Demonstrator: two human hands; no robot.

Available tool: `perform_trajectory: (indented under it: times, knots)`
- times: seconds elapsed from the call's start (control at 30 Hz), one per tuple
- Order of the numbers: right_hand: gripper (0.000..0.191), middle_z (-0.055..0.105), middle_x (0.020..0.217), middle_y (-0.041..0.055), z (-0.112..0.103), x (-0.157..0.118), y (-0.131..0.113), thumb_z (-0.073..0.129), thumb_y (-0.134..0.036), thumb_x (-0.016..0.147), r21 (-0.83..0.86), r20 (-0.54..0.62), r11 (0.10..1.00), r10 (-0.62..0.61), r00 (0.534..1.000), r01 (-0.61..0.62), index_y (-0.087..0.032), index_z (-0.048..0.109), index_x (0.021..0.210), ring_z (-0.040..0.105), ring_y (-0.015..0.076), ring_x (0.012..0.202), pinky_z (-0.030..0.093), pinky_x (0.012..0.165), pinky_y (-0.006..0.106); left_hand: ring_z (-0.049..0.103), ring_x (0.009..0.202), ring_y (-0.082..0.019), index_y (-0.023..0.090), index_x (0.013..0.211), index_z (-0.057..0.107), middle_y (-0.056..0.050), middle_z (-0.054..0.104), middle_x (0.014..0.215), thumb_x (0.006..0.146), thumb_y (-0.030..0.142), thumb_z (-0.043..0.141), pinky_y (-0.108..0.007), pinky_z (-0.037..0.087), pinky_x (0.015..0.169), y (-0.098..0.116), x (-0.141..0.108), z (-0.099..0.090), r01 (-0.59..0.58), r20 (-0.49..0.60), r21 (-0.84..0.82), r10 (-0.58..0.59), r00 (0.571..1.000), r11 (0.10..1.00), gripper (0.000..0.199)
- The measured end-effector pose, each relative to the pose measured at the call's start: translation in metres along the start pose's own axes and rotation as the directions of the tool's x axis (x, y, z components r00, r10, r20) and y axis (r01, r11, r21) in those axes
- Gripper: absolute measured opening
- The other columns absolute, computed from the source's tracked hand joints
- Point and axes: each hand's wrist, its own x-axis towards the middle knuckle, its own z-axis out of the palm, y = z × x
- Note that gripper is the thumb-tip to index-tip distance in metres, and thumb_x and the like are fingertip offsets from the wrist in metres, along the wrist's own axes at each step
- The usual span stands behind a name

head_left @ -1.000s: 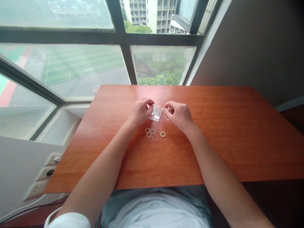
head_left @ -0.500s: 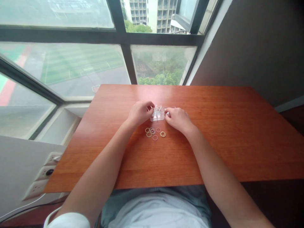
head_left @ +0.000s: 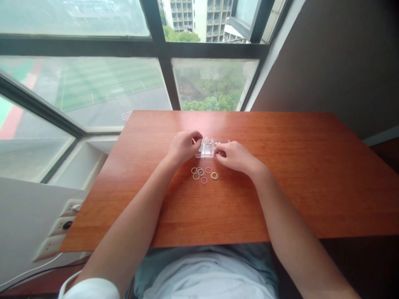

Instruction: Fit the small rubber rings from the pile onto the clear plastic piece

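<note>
A small clear plastic box [head_left: 205, 153] with compartments stands on the brown table, and a few small bands show inside its back part. My left hand [head_left: 186, 146] is at the box's left side, its fingers pinched on the left edge. At the right side of the box is my right hand [head_left: 233, 154], its fingers curled close to the wall; what they hold, if anything, is too small to tell. Behind the right fingers lies a clear flap [head_left: 222, 142], partly hidden. Several thin rings, yellowish and pink [head_left: 204, 180], lie on the table in front of the box.
The wooden table [head_left: 299, 174] reaches up to a window [head_left: 215, 83] at the back. Wall sockets [head_left: 59, 226] with cables are beyond its left edge, and a grey wall [head_left: 336, 62] rises at the right.
The box has shifted slightly to the left. My right hand has changed its finger pose at the box's right side, and more of the clear flap shows behind it. My left hand has barely moved.
</note>
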Motion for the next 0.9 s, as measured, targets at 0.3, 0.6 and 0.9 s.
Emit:
perform_trajectory:
  times: [0.3, 0.6, 0.9]
  knots:
    - [0.011, 0.066, 0.074, -0.0015, -0.0018, -0.0065, -0.0061, 0.065, -0.019, 0.074, 0.222, 0.346, 0.973, -0.14, 0.928, 0.064, -0.02, 0.071, 0.084, 0.055, 0.0106, 0.066, 0.035, 0.056, 0.022, 0.063, 0.069, -0.015, 0.018, 0.088, 0.073, -0.005, 0.073, 0.083, 0.082, 0.02, 0.056, -0.025, 0.046, 0.064, 0.0005, 0.0003, 0.0, -0.003, 0.01, 0.013, 0.003, 1.0, 1.0, 0.018]
    - [0.006, 0.064, 0.07, -0.0011, 0.0044, -0.0041, -0.0085, 0.06, -0.017, 0.074, 0.131, 0.34, 0.985, -0.154, 0.928, 0.115, -0.018, 0.065, 0.071, 0.052, 0.0111, 0.064, 0.033, 0.056, 0.024, 0.062, 0.07, -0.015, 0.018, 0.089, 0.073, -0.005, 0.073, 0.084, 0.082, 0.021, 0.057, -0.024, 0.046, 0.063, 0.0029, -0.0005, -0.001, 0.013, 0.029, 0.01, -0.013, 0.999, 1.0, 0.018]
    - [0.01, 0.067, 0.073, -0.0008, 0.0021, -0.004, -0.0101, 0.061, -0.017, 0.076, 0.1, 0.314, 0.989, -0.131, 0.94, 0.104, -0.02, 0.07, 0.077, 0.054, 0.0115, 0.067, 0.034, 0.057, 0.023, 0.062, 0.069, -0.015, 0.018, 0.089, 0.073, -0.005, 0.073, 0.084, 0.082, 0.022, 0.057, -0.024, 0.046, 0.063, 0.0032, -0.0006, -0.0005, 0.012, 0.033, 0.007, -0.013, 0.999, 1.0, 0.018]
